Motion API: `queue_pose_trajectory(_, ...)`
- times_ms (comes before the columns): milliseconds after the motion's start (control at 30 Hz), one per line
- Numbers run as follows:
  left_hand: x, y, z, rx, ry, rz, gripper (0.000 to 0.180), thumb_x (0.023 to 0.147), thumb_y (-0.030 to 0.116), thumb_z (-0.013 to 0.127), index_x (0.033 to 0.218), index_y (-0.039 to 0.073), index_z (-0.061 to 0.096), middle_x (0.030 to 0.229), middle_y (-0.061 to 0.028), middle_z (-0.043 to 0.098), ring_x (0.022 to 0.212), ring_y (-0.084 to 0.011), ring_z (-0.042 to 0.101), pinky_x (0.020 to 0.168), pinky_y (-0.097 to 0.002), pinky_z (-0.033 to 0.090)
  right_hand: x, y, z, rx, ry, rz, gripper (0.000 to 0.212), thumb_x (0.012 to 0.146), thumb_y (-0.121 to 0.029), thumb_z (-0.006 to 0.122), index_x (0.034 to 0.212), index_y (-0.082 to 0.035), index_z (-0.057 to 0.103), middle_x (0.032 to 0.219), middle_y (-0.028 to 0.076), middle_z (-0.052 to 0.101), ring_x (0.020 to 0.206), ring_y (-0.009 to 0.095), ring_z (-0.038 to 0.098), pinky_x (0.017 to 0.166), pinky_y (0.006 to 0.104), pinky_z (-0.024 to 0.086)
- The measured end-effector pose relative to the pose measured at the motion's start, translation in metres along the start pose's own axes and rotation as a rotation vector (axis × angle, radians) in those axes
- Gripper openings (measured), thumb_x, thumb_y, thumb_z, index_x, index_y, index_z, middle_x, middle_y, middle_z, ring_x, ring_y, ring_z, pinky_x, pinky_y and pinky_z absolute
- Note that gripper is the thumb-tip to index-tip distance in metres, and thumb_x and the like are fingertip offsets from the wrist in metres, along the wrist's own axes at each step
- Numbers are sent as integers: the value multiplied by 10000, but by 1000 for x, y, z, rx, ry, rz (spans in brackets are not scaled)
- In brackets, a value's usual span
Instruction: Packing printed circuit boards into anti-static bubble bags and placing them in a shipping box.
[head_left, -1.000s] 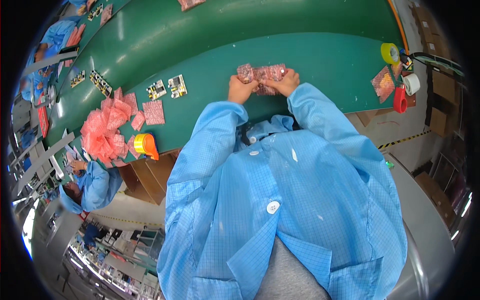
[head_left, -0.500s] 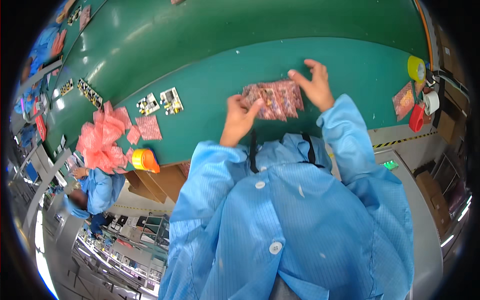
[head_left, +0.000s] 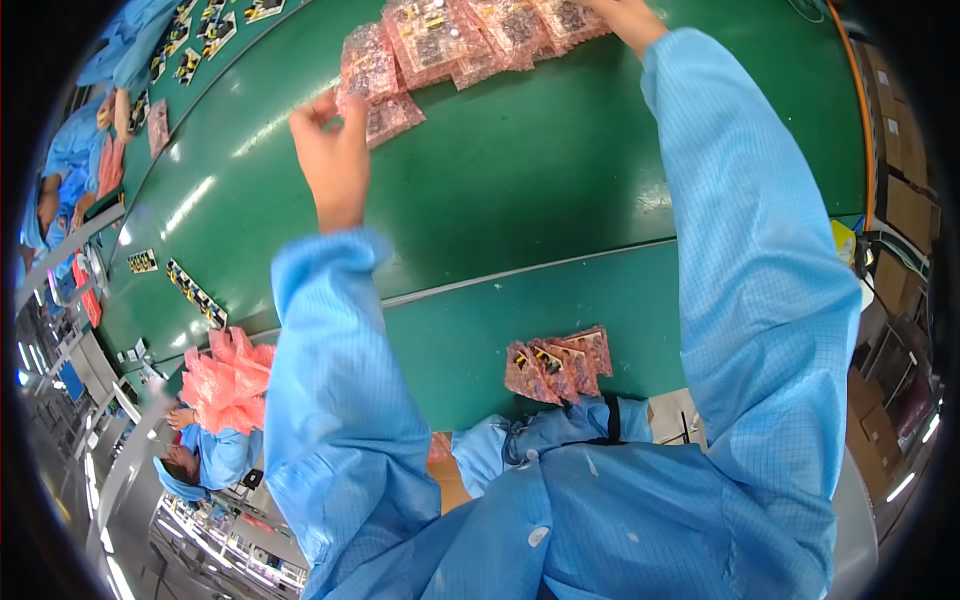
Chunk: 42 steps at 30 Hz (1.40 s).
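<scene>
On the far green surface lies an overlapping row of pink bubble-wrap bags [head_left: 430, 45] with circuit boards inside. My left hand [head_left: 338, 165] is at the row's left end, thumb apart from its bent fingers, close beside a lower bubble-wrap bag [head_left: 393, 118]. At the right end, my right hand [head_left: 630, 22] reaches over the bags with its fingers stretched out; the upper edge of the view cuts off part of it. A smaller group of bagged circuit boards [head_left: 560, 365] lies on the near mat, close to my body.
Pink bubble-wrap bags [head_left: 228, 380] are heaped at the left. Bare circuit boards [head_left: 197, 292] lie beyond them. Co-workers in blue [head_left: 70, 175] sit along the far left side. A yellow tape roll [head_left: 845, 242] shows at the right edge, partly behind my sleeve.
Both hands have left the near bagged boards and stretched forward to the far row, which has come into view. The view has tilted forward, so the near mat sits lower.
</scene>
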<state>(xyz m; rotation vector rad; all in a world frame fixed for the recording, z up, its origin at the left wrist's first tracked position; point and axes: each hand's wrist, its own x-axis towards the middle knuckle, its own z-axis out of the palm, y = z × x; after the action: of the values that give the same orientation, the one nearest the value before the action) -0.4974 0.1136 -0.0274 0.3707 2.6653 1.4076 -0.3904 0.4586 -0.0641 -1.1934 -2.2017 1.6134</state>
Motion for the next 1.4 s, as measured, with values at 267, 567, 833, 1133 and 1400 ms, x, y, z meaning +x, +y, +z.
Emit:
queue_pose_trajectory(267,77,10,61,498,-228,-85,770,626,424,801,1148,-54,497,1219,-242,522,1179,-375,459,995,-444,397,6,5,-15,377,-546,-324,405,769,-346,758,1028,-46,681,965,58,687,879,154,626,812,317,493)
queue_pose_trajectory(567,119,-8,44,419,-374,-327,814,625,352,778,1278,-12,456,1227,-255,498,1106,-325,515,906,-376,467,-6,2,-26,-138,-136,-138,317,757,-174,741,1024,-28,650,891,68,676,815,143,626,756,310,511)
queue_pose_trajectory(833,85,-7,3,383,-555,-145,750,690,311,764,1192,-140,438,1109,-280,555,999,-328,587,883,-392,476,3,17,-43,265,-190,-11,283,839,-133,660,1092,-15,614,854,27,658,706,108,603,638,265,490)
queue_pose_trajectory(1133,59,-4,56,541,-221,-248,1161,567,500,828,1282,-169,205,1282,-342,415,1211,-449,431,1019,-439,387,22,-9,-16,-10,-409,-92,112,814,-169,681,839,-60,679,755,8,657,656,123,593,583,283,455)
queue_pose_trajectory(1400,59,-54,67,253,-285,-395,1018,556,404,862,1159,-208,316,1117,-302,590,1036,-337,613,908,-346,470,-2,29,-34,751,-565,2,271,834,-73,648,1098,-21,623,959,79,683,811,174,658,723,332,532)
